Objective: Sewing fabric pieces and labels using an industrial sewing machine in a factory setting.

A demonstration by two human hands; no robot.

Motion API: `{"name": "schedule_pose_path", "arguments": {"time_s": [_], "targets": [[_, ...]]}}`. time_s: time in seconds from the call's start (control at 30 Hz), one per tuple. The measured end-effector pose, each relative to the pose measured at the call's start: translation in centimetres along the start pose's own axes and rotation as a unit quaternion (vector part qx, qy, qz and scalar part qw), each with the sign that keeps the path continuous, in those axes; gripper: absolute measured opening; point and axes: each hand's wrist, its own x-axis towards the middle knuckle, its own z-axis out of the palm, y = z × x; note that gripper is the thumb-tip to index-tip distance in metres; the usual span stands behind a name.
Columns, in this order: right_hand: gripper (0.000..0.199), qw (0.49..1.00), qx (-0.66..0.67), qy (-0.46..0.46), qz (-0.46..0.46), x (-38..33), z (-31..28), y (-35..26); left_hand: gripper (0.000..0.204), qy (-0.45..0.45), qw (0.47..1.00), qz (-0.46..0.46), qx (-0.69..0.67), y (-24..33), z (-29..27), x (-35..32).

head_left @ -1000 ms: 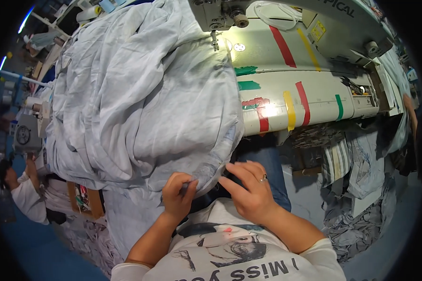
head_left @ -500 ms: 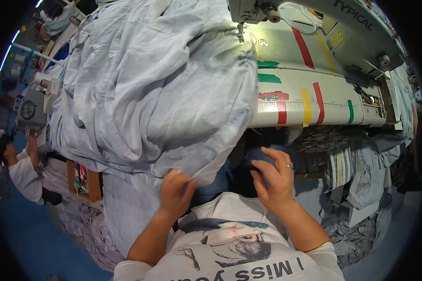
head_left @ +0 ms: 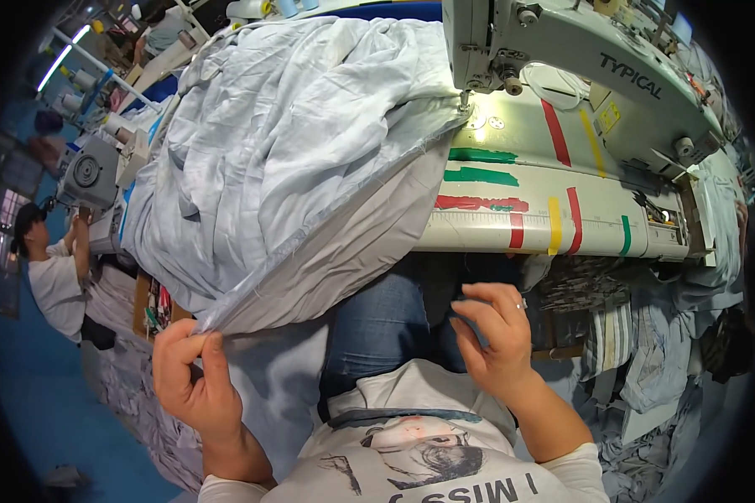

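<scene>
A large heap of pale blue-grey fabric (head_left: 268,151) covers the left part of the sewing table. My left hand (head_left: 197,369) pinches the fabric's edge at its near left corner. From there the edge runs taut in a slanting line up to the needle and presser foot (head_left: 465,102) of the sewing machine (head_left: 579,59). Frayed threads show along this edge, and a fold of the cloth hangs below it. Over my lap, my right hand (head_left: 497,339) hovers with its fingers curved and apart, a ring on one finger, holding nothing.
Red, yellow and green tape strips (head_left: 574,220) mark the white machine bed (head_left: 478,235). Small tools (head_left: 658,210) lie in a recess at its right end. Folded garments (head_left: 646,327) hang at the right. A co-worker (head_left: 59,260) sits at another machine, far left, near a wooden box (head_left: 145,306).
My left hand has moved left and taken hold of the fabric edge, drawing it into a straight line from the needle. My right hand has barely moved. The view has shifted slightly.
</scene>
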Motion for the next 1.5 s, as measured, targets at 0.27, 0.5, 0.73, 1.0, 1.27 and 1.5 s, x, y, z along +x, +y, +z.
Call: {"name": "schedule_pose_path", "arguments": {"time_s": [0.27,0.5,0.73,1.0,1.27,1.5], "targets": [[0.035,0.96,-0.01,-0.035,-0.279,9.1,-0.6,-4.4,0.017,-0.099,0.938,0.244,-0.225,4.6,1.0,-0.5],[0.024,0.977,0.179,-0.113,-0.04,0.7,-2.7,0.0,0.04,-0.363,0.885,-0.05,-0.288,3.2,13.6,4.6],[0.016,0.973,0.208,-0.057,0.088,-2.2,1.6,2.2,0.064,-0.301,0.939,0.036,0.16,-16.5,26.5,15.5],[0.027,0.967,0.203,-0.078,0.134,-2.6,0.3,2.1,0.042,-0.278,0.924,0.025,-0.261,0.6,34.8,17.0],[0.018,0.941,0.278,-0.11,0.16,-1.6,-1.0,2.3,0.031,-0.302,0.907,0.242,-0.167,-0.2,42.7,19.0],[0.027,0.921,0.329,-0.14,0.154,-1.0,-1.0,4.2,0.02,-0.274,0.873,0.27,-0.3,-0.1,44.5,20.0]]}}
